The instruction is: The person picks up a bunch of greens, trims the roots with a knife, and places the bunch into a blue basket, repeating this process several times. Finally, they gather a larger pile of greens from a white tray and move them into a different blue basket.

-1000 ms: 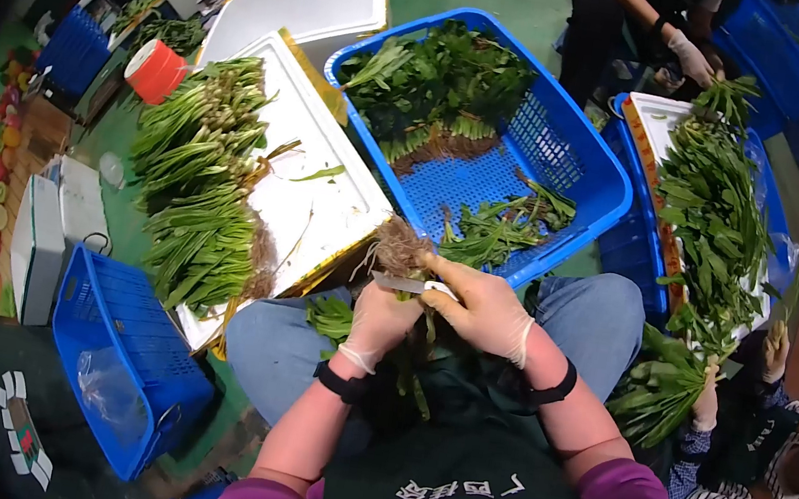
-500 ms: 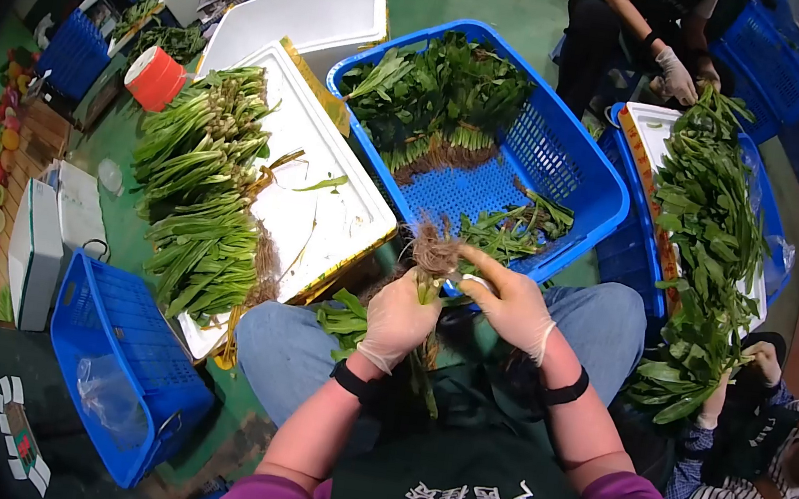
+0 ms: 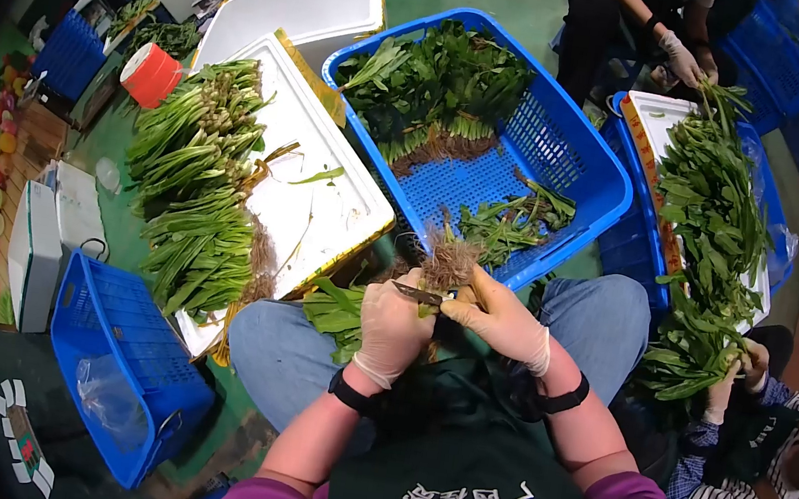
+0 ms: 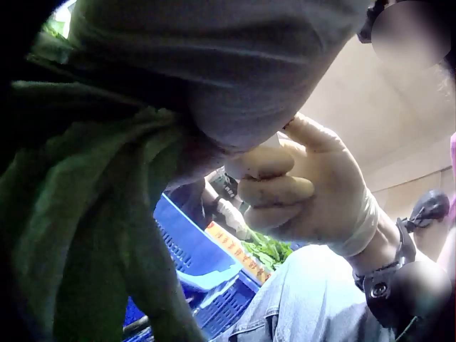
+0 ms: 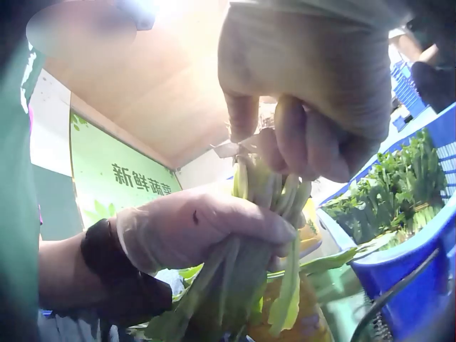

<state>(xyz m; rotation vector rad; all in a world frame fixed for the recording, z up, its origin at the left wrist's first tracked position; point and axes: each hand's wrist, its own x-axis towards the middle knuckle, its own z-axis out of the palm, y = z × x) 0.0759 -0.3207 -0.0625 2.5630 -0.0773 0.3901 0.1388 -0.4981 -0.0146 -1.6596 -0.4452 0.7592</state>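
Wearing a thin pale glove, my left hand (image 3: 391, 327) grips a bunch of leafy greens (image 5: 231, 285) round its stems, with the thumb across them in the right wrist view. The brown root clump (image 3: 450, 261) points up and away from me above that fist; the leaves (image 4: 92, 221) hang below. My gloved right hand (image 3: 505, 322) holds a small knife (image 3: 414, 293) in curled fingers. Its blade lies level across the stems, just below the roots and right over the left hand. In the left wrist view, most of the blade is hidden.
Ahead stands a blue basket (image 3: 618, 203) holding rooted greens. To its left, trimmed bunches (image 3: 197, 213) lie in rows on a white foam box (image 3: 323, 214). Another blue basket (image 3: 118, 354) stands lower left. Two people handle greens (image 3: 712, 210) on the right.
Both hands shifted slightly right with the bunch. The knife blade showed over the left hand, was mostly out of sight half a second ago, and now shows across the stems again.
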